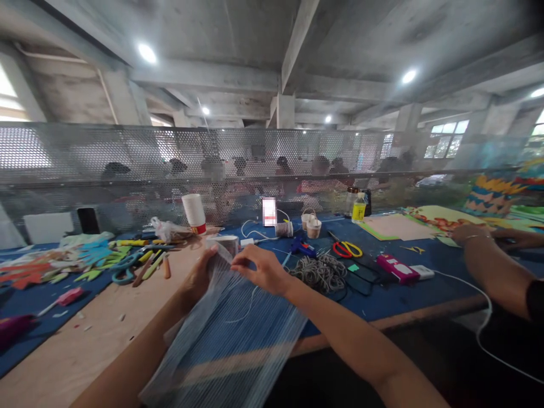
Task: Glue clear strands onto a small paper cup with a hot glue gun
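Note:
A sheer, pale striped sheet (229, 334), fabric or plastic, hangs from my hands down over the table's front edge. My left hand (203, 266) is closed on its upper left edge, thumb up. With fingertips pinched together, my right hand (263, 268) grips the top edge a little to the right. Through the sheet I see the blue mat and the wooden table edge. Just behind my hands stands a whitish roll or cup (227, 243), partly covered. A tangle of grey cord (318, 273) lies right of my right hand, with a blue glue gun (302, 247) behind it.
Scissors with red and yellow handles (347, 249), a magenta box (396, 268) and a white cable are to the right. Another person's arm (493, 260) works there. Left lie colourful cutouts (80, 260) and several tools. Stacked paper cups (194, 213) stand before a perforated metal screen (170, 147).

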Available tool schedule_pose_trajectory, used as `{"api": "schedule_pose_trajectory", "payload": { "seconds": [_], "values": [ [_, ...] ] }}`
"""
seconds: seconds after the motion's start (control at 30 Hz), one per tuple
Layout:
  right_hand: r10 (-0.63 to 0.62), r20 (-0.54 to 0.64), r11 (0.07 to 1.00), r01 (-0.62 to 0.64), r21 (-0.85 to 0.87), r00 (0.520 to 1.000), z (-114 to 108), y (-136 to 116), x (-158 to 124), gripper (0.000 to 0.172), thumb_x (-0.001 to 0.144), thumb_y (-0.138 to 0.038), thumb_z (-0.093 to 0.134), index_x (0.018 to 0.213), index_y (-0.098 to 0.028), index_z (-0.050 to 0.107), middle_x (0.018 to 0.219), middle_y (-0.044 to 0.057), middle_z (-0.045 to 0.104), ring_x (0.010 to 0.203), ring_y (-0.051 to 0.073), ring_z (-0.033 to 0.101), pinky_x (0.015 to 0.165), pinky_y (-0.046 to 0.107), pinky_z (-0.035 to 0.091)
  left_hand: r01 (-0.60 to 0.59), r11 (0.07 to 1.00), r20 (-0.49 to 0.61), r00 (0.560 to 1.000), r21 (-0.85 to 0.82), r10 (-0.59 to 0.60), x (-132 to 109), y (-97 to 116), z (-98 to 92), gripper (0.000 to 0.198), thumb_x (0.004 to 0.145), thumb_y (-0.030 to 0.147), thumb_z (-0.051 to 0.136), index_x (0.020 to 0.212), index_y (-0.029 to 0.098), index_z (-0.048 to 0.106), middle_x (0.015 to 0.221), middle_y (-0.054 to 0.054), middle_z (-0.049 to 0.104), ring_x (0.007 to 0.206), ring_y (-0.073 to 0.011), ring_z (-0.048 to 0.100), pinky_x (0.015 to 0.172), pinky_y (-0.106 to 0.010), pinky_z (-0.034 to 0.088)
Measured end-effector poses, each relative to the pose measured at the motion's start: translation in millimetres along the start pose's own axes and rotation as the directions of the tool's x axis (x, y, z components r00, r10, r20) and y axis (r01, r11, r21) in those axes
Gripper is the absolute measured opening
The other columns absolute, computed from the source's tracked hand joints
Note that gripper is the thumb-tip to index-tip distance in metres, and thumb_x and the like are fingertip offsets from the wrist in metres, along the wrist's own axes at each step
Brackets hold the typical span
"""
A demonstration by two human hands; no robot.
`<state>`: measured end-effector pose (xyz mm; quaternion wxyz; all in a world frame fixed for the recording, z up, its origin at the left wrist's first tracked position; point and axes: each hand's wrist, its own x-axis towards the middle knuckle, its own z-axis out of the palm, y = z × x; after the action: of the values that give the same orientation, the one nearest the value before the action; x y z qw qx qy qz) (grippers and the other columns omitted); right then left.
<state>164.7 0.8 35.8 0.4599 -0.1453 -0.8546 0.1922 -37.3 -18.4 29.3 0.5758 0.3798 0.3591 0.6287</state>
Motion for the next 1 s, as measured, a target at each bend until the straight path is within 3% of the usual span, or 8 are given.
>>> {"api": "schedule_pose_trajectory", "payload": {
  "seconds": [0.1, 0.17, 0.3, 0.43, 0.57, 0.77, 1.0],
  "values": [
    [-0.08, 0.066, 0.991, 0.087, -0.105, 0.995, 3, -3, -5, 0.02, 0.103, -0.04, 0.062, 0.107, -0.024, 0.071, 0.102, 0.006, 0.07, 0.094, 0.018, 0.066, 0.087, 0.029, 0.05, -0.042, 0.999, 0.019, 0.999, 0.009, 0.042, -2, 1, 2.9, 0.045, 0.082, 0.037, 0.072, 0.12, 0.014, 0.074, 0.098, -0.009, 0.083, 0.096, -0.0356, 0.078, 0.081, -0.04, 0.064],
    [-0.064, 0.055, 0.992, 0.07, -0.106, 0.996, 4, -3, -5, 0.021, 0.103, -0.042, 0.061, 0.107, -0.024, 0.072, 0.102, 0.005, 0.07, 0.095, 0.018, 0.066, 0.088, 0.029, 0.049, -0.018, 1.0, 0.027, 0.999, 0.001, 0.018, -4, 1, 3.8, 0.046, 0.082, 0.038, 0.072, 0.122, 0.014, 0.073, 0.1, -0.01, 0.082, 0.098, -0.0363, 0.077, 0.083, -0.041, 0.064],
    [0.095, -0.142, 0.995, -0.096, 0.004, 0.985, 4, 5, 0, 0.02, 0.101, -0.041, 0.065, 0.103, -0.023, 0.072, 0.099, 0.005, 0.071, 0.092, 0.018, 0.066, 0.089, 0.029, 0.05, 0.05, 0.998, 0.044, 0.998, -0.045, -0.048, -2, 1, -1.8, 0.048, 0.081, 0.038, 0.073, 0.124, 0.016, 0.071, 0.1, -0.011, 0.082, 0.098, -0.0348, 0.078, 0.085, -0.042, 0.064],
    [0.194, -0.264, 0.978, -0.164, 0.131, 0.945, 3, 16, 6, 0.018, 0.098, -0.037, 0.067, 0.097, -0.02, 0.073, 0.093, 0.004, 0.073, 0.084, 0.017, 0.066, 0.082, 0.027, 0.051, 0.018, 0.998, 0.047, 0.999, -0.055, -0.015, 5, -3, -11.2, 0.049, 0.075, 0.038, 0.079, 0.118, 0.017, 0.072, 0.097, -0.011, 0.082, 0.096, -0.0342, 0.078, 0.086, -0.042, 0.064],
    [0.223, -0.238, 0.967, -0.185, 0.175, 0.945, 0, 20, 7, 0.023, 0.098, -0.04, 0.066, 0.095, -0.02, 0.075, 0.091, 0.005, 0.073, 0.082, 0.017, 0.065, 0.078, 0.028, 0.05, -0.003, 0.999, 0.076, 0.997, -0.051, 0.007, 8, -8, -14.5, 0.051, 0.068, 0.038, 0.085, 0.112, 0.016, 0.073, 0.094, -0.011, 0.082, 0.096, -0.0353, 0.077, 0.085, -0.041, 0.064],
    [0.26, -0.183, 0.958, -0.23, 0.168, 0.948, -3, 20, 7, 0.028, 0.096, -0.046, 0.067, 0.097, -0.019, 0.075, 0.088, 0.005, 0.073, 0.079, 0.017, 0.064, 0.076, 0.028, 0.05, 0.028, 0.998, 0.16, 0.987, -0.059, -0.018, 6, -12, -12.5, 0.059, 0.071, 0.04, 0.083, 0.123, 0.014, 0.069, 0.103, -0.014, 0.081, 0.1, -0.0361, 0.077, 0.086, -0.043, 0.064],
    [0.293, -0.14, 0.946, -0.265, 0.188, 0.946, -4, 35, 7, 0.018, 0.092, -0.036, 0.07, 0.097, -0.02, 0.075, 0.078, 0.0, 0.068, 0.072, 0.014, 0.061, 0.071, 0.025, 0.047, 0.049, 0.998, 0.112, 0.993, -0.042, -0.044, 4, -10, -5.2, 0.046, 0.075, 0.033, 0.078, 0.117, 0.015, 0.072, 0.102, -0.014, 0.081, 0.099, -0.0346, 0.077, 0.085, -0.041, 0.064]
  ]
}}
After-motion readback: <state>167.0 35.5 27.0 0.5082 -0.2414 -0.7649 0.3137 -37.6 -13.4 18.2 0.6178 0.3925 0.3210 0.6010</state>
